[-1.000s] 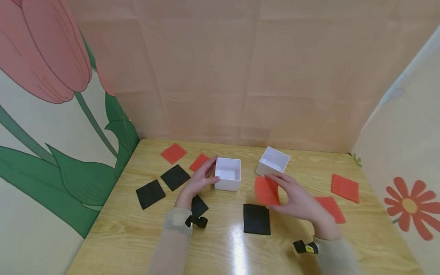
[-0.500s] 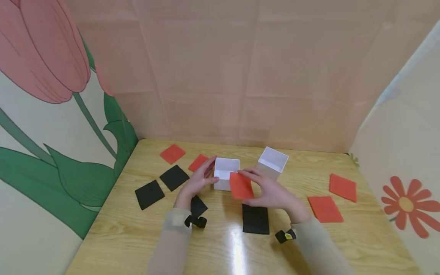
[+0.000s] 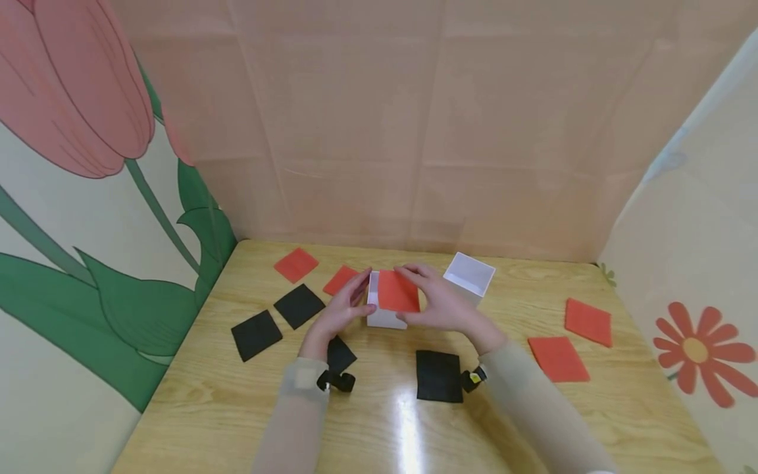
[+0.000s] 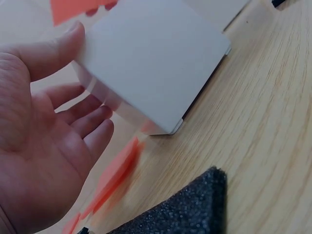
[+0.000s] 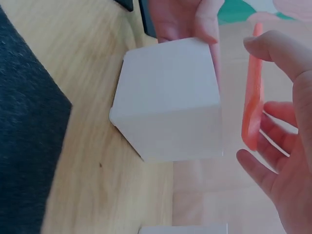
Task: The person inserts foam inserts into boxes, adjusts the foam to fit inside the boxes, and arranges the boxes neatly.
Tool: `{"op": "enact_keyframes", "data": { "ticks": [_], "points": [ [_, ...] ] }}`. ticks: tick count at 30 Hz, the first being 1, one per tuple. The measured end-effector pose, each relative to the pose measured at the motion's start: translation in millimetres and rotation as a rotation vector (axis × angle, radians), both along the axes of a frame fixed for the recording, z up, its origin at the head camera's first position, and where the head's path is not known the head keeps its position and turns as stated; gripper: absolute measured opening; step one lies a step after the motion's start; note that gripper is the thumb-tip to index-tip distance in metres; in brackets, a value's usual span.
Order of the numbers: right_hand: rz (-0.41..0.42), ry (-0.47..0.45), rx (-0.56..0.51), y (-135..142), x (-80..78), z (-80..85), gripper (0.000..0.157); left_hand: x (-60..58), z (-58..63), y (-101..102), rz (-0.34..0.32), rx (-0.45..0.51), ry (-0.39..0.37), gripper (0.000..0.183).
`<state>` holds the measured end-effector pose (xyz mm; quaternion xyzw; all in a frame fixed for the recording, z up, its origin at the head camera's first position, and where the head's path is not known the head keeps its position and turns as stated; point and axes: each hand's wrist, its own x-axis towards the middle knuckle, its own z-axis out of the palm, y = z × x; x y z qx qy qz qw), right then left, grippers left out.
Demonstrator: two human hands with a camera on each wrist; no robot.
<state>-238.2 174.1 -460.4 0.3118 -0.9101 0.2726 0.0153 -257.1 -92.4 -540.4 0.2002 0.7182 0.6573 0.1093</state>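
Observation:
My left hand (image 3: 342,311) holds the left front corner of an open white box (image 3: 386,318), thumb on the front and fingers along the side. In the left wrist view the thumb and fingertips touch the box (image 4: 156,63). By its edges my right hand (image 3: 445,304) pinches a soft, fairly thick red square (image 3: 398,291). This square lies over the box's opening in the head view. The right wrist view shows the red square (image 5: 253,97) edge-on between thumb and fingers, apart from the box (image 5: 168,87). Most of the box's inside is hidden.
A second white box (image 3: 470,273) stands tilted to the right. Several black squares (image 3: 439,376) and red squares (image 3: 558,359) lie on the wooden table (image 3: 367,434) to the left, front and right. A beige backdrop (image 3: 379,131) rises behind.
My right hand has carried the red square leftward and up the view, from in front of the second box to over the held box. The left hand keeps its place on the box.

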Motion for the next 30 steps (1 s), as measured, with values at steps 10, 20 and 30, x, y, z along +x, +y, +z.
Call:
{"op": "enact_keyframes", "data": {
  "ticks": [10,20,30],
  "points": [
    [-0.008,-0.037,0.127,-10.5,-22.4,-0.4,0.091,-1.1,-1.4,-3.2,-0.039,-0.002,0.018,0.088],
    [0.013,-0.053,0.155,-13.0,-31.1,-1.1,0.092,-0.9,-1.5,-3.2,-0.042,0.014,0.006,0.088],
    [-0.003,-0.101,0.167,-15.1,-33.2,-3.7,0.095,-0.3,-1.3,-3.6,-0.035,-0.001,0.018,0.089]
  ]
}}
